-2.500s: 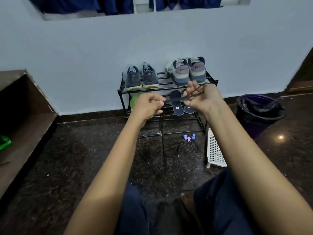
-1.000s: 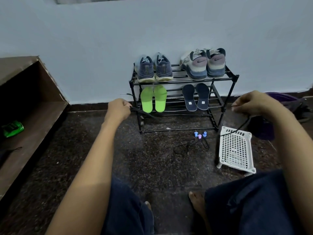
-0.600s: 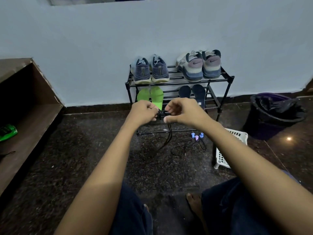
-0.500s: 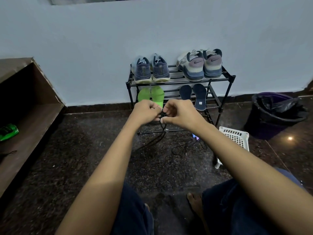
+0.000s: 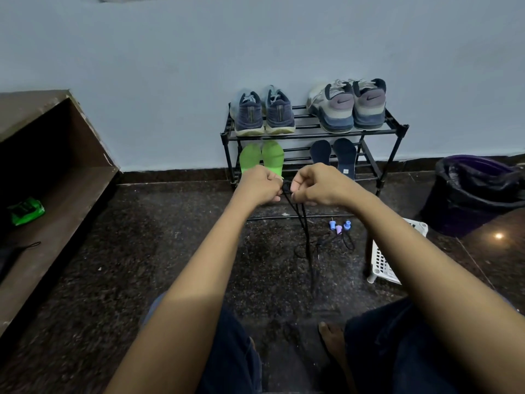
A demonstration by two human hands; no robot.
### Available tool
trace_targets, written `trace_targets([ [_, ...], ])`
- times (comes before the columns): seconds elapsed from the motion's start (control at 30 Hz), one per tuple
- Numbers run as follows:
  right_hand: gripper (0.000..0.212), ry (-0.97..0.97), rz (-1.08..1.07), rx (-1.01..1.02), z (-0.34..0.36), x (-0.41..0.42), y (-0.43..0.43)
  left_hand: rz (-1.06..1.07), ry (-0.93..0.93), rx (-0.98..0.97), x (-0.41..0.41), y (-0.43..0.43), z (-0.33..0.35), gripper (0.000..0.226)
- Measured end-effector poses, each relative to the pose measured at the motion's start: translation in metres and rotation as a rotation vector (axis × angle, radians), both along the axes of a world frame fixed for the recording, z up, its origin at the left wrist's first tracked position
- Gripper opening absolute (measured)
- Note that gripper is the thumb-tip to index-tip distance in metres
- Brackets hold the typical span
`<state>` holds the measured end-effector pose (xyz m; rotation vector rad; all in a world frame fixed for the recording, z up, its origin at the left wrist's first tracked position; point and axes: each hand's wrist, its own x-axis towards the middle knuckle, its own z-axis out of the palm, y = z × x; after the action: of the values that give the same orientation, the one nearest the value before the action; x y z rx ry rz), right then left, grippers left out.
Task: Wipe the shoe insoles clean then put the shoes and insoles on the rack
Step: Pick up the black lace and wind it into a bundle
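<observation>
- Both hands have closed in from the wide stretch of a second ago. The left hand [image 5: 260, 184] and the right hand [image 5: 318, 184] now meet knuckle to knuckle, and over the last half second they have barely shifted.
- Each grip is clamped on the black lace [image 5: 305, 231], which is pinched into a small bunch between the two. Its doubled length hangs straight below the grip towards the floor.
- Beyond the grip stands the rack [image 5: 312, 135].
- The blue shoes [image 5: 262, 115] and grey shoes [image 5: 348, 105] sit on its top shelf, above and behind the grip.
- The green insoles [image 5: 261, 156] lie on the lower shelf just behind the left hand, and the dark insoles [image 5: 345, 155] behind the right, partly hidden.
- Below and right of the grip, another cord with small coloured pieces [image 5: 338, 227] lies on the floor near a white basket [image 5: 382, 263].
- Shoes and insoles are already on the rack, so gathering the lace looks like tidying up. Only stowing the laces seems left.
</observation>
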<state>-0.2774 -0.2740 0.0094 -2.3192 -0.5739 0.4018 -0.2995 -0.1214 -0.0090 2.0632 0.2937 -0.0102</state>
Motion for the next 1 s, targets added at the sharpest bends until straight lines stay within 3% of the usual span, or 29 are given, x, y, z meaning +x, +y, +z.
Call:
trace_targets([
  [0.13,0.017,0.111,-0.114,0.175,-0.008,0.006,-0.004,0.010,0.035,-0.081,0.001,-0.006,0.001,0.026],
  [0.23,0.020,-0.019,-0.173,0.205,-0.010,0.007,-0.008,-0.007,0.037,-0.189,0.001,-0.006,0.001,0.019],
  [0.33,0.010,-0.128,-0.153,0.163,-0.008,0.004,-0.007,-0.052,0.053,-0.253,-0.001,-0.007,0.001,0.016],
  [0.47,0.006,-0.135,-0.185,0.129,0.001,0.004,-0.010,-0.023,-0.010,-0.071,-0.002,-0.001,0.002,0.019],
  [0.57,0.009,-0.105,-0.338,0.208,0.009,0.014,-0.021,0.080,-0.076,0.133,0.002,0.012,0.001,0.029],
  [0.67,0.017,-0.095,-0.595,0.238,0.007,0.030,-0.040,0.143,-0.104,0.027,0.003,0.021,0.001,0.019],
  [0.77,0.019,-0.201,-0.790,0.132,0.005,0.042,-0.060,0.172,-0.122,-0.001,0.004,0.026,0.001,0.019],
  [0.9,0.029,-0.172,-0.567,-0.170,0.004,0.035,-0.058,0.108,-0.083,-0.155,0.004,0.023,0.003,0.015],
  [1.0,0.031,-0.011,-0.324,0.048,0.002,0.023,-0.037,0.039,-0.087,-0.202,0.003,0.014,0.004,0.013],
])
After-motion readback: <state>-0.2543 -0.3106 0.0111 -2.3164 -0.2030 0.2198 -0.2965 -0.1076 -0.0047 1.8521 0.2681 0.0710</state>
